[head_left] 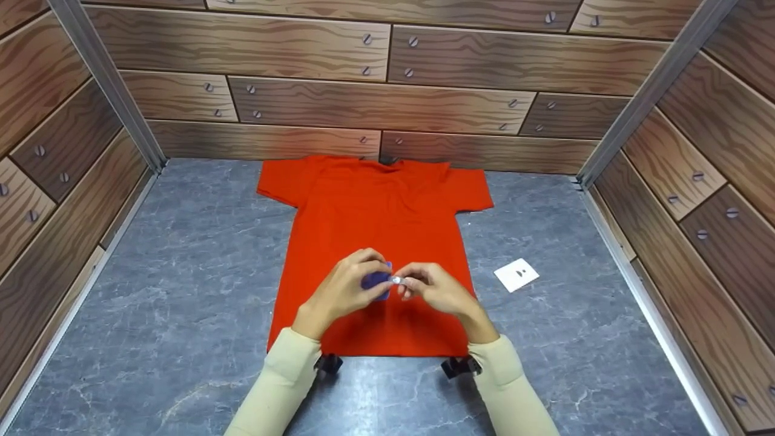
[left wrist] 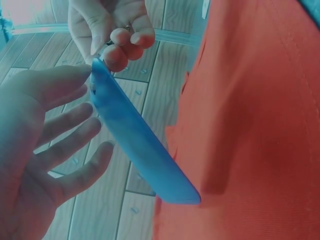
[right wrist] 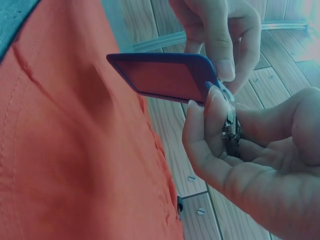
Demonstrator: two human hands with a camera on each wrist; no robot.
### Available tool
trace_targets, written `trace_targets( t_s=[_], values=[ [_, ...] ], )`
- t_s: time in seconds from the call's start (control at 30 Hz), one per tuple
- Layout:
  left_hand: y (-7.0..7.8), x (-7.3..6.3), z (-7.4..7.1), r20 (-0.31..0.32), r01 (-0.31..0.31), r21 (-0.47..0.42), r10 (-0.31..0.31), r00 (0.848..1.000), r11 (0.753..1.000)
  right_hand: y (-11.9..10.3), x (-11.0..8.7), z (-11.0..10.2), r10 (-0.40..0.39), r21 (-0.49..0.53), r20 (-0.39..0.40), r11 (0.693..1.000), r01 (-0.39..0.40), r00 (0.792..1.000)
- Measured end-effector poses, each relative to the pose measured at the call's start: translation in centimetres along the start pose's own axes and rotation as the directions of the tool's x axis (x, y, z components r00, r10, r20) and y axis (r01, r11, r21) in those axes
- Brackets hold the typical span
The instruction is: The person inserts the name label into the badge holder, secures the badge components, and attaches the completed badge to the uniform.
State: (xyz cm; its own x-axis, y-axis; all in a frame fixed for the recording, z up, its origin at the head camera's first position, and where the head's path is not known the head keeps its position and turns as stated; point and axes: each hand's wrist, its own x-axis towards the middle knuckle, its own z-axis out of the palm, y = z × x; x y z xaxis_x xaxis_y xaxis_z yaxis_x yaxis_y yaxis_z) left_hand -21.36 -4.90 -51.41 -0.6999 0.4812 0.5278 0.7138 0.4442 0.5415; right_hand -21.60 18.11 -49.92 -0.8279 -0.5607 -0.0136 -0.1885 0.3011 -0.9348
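Over the lower part of a red T-shirt, both hands hold a blue badge holder. My left hand pinches it near its clip end between thumb and fingertips, the other fingers spread loosely in the left wrist view. A metal clip is attached at that end, and my right hand grips it between thumb and curled fingers. In the right wrist view, the holder's framed window shows red through it. The holder hangs tilted above the shirt, its far end pointing away from the fingers.
To the right of the shirt lies a white card with small dark marks. The shirt is spread flat on a grey marbled surface, its collar near the back wall. Wood-patterned panels enclose both sides.
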Motion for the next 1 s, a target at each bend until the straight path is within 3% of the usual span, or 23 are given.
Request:
trace_targets(
  t_s=[0.27,0.53,0.8,1.0],
  values=[
    [0.06,0.00,-0.05,-0.003,0.001,0.019,-0.001,1.000,1.000,-0.04,0.00,0.14,-0.018,0.021,-0.009,1.000,0.019,1.000],
    [-0.05,-0.01,0.10,-0.031,0.007,-0.021,-0.007,0.999,1.000,-0.30,0.00,0.21,-0.004,0.043,-0.050,0.999,0.006,0.999],
    [0.12,-0.02,0.41,-0.069,0.054,0.051,-0.050,0.996,0.997,-0.32,0.05,0.33,-0.004,0.056,-0.083,0.998,0.009,0.997],
    [0.17,0.13,0.53,-0.062,0.046,0.062,-0.042,0.997,0.997,-0.17,0.14,0.52,-0.022,0.030,-0.091,0.999,0.025,0.996]
  ],
)
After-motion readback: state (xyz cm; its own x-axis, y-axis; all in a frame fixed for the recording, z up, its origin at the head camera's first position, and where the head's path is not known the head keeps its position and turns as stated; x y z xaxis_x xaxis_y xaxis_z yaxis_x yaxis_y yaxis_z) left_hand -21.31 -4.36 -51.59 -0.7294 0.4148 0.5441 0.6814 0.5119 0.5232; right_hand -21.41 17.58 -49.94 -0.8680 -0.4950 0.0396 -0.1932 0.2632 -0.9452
